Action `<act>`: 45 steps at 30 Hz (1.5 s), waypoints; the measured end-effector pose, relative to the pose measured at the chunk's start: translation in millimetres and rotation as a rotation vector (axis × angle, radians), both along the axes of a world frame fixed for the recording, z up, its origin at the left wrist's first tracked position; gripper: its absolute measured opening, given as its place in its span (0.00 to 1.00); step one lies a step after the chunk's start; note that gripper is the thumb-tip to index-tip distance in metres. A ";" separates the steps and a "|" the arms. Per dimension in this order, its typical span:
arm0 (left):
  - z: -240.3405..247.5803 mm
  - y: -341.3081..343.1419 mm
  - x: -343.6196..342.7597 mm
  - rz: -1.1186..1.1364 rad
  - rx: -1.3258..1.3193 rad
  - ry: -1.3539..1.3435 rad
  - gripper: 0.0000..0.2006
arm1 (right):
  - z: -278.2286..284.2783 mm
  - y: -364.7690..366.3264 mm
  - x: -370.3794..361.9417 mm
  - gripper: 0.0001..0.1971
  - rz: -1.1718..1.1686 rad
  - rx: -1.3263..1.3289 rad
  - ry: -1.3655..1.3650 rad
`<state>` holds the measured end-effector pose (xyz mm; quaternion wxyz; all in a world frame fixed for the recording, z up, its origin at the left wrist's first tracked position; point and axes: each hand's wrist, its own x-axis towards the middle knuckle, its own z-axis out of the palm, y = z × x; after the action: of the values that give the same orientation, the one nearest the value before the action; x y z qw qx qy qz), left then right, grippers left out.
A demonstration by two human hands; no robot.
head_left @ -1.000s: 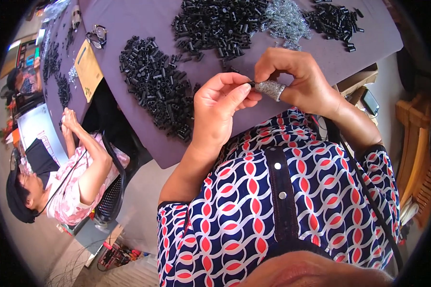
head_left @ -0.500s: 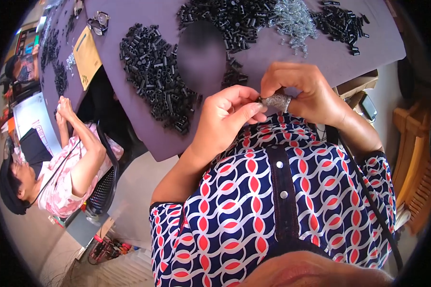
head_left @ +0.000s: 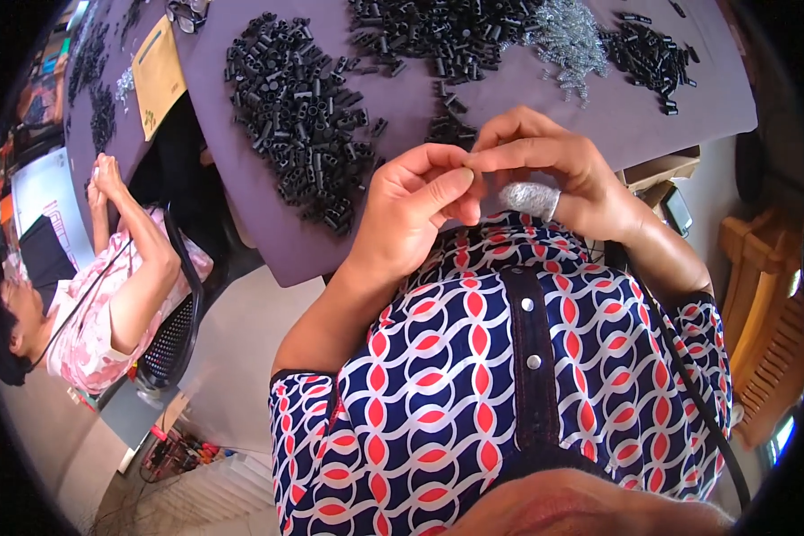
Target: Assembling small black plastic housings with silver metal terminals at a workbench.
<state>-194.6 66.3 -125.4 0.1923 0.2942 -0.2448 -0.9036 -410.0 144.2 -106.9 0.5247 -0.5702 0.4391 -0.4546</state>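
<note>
My left hand (head_left: pixel 415 201) is closed in a pinch above my lap, thumb pressed against the fingers. What it holds, if anything, is too small and hidden to name. My right hand (head_left: pixel 554 170) reaches over from the other side. Its index fingertip meets the left fingertips, and its thumb, wrapped in a silvery covering (head_left: pixel 529 200), stands apart from the fingers. Beyond the hands, small black cylindrical parts (head_left: pixel 299 116) lie in a large heap on the purple-grey tabletop (head_left: pixel 241 196). A second black heap (head_left: pixel 438 36) and a pile of small clear or silvery springs (head_left: pixel 567 45) lie farther back.
A smaller group of black parts (head_left: pixel 657 58) lies at the far right. Wooden chair (head_left: pixel 759 330) at right, open box (head_left: pixel 661 170) under the table edge. To the left, another person (head_left: pixel 116 277) sits with hands together near a tan envelope (head_left: pixel 159 80).
My right thumb has come away from the left fingertips, and the right index finger now reaches to them. The view has shifted slightly, and a dark blurred oval over the table is gone.
</note>
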 end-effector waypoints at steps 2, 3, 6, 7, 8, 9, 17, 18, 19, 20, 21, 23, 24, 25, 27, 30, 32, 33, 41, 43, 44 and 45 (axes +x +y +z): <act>4.4 2.0 4.0 -0.050 -0.197 -0.082 0.07 | -2.2 -2.3 -1.9 0.17 0.029 0.113 -0.162; 5.1 3.1 6.2 -0.045 -0.197 -0.081 0.07 | -3.0 -5.4 -4.2 0.18 0.085 0.143 -0.192; 0.9 2.6 12.7 -0.025 -0.352 -0.188 0.06 | 3.3 -24.8 -10.5 0.17 0.036 -0.083 0.317; -1.0 0.0 13.9 -0.011 -0.365 -0.184 0.06 | 9.4 -32.7 -11.5 0.18 -0.148 -0.156 0.564; 1.9 -0.5 14.6 -0.001 -0.387 -0.215 0.06 | 3.3 -36.8 -17.7 0.19 -0.221 -0.192 0.640; 3.9 -0.5 15.4 -0.004 -0.386 -0.213 0.06 | -1.8 -39.3 -22.9 0.20 -0.294 -0.228 0.717; 8.6 -0.3 17.0 -0.036 -0.460 -0.257 0.07 | -0.9 -46.3 -2.1 0.16 -0.095 -0.239 0.700; 7.6 -0.5 18.0 -0.035 -0.459 -0.257 0.07 | -2.7 -45.8 -0.1 0.16 -0.094 -0.239 0.701; 6.4 -0.5 18.3 -0.040 -0.457 -0.266 0.07 | -6.0 -44.6 1.5 0.15 -0.077 -0.228 0.708; 5.6 -0.5 18.5 -0.045 -0.456 -0.276 0.06 | -7.9 -43.9 2.4 0.15 -0.060 -0.218 0.716; 5.7 -0.7 18.4 -0.046 -0.457 -0.276 0.06 | -8.1 -44.7 2.8 0.15 -0.061 -0.218 0.716; 7.0 -1.1 16.6 -0.037 -0.459 -0.286 0.06 | -7.2 -45.6 2.3 0.14 -0.054 -0.242 0.779; 7.8 -1.3 15.1 -0.043 -0.462 -0.284 0.06 | -7.3 -44.8 1.9 0.14 -0.060 -0.241 0.780; 8.6 -1.9 13.7 -0.062 -0.463 -0.303 0.06 | -8.0 -44.8 2.0 0.12 -0.056 -0.244 0.807; 9.4 -2.8 12.3 -0.084 -0.468 -0.323 0.06 | -6.4 -45.6 3.9 0.10 -0.058 -0.249 0.831; 8.9 -2.5 10.3 -0.096 -0.487 -0.333 0.06 | -2.8 -45.3 5.9 0.07 -0.050 -0.275 0.926; 9.2 -2.9 6.9 -0.105 -0.511 -0.355 0.06 | -4.7 -44.9 3.3 0.06 -0.048 -0.339 0.940; 9.3 -4.0 5.5 -0.111 -0.514 -0.354 0.06 | -6.5 -44.3 1.7 0.06 -0.056 -0.338 0.940; 22.1 -3.6 -5.9 -0.119 -0.540 -0.385 0.07 | 6.5 -21.1 -9.2 0.14 -0.103 0.022 0.231; 23.3 -4.0 -7.7 -0.117 -0.566 -0.382 0.08 | 2.7 -18.3 -7.4 0.13 -0.121 0.022 0.110; 24.1 -4.2 -8.8 -0.108 -0.588 -0.374 0.09 | 3.0 -18.3 -8.1 0.13 -0.090 0.054 0.039; 26.1 -4.5 -10.3 -0.114 -0.590 -0.371 0.09 | 3.1 -18.3 -9.0 0.13 -0.058 0.085 -0.032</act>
<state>-204.9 61.8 -99.2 0.1707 0.3713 -0.5419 -0.7344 -419.0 125.9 -103.9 0.5422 -0.5271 0.4658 -0.4597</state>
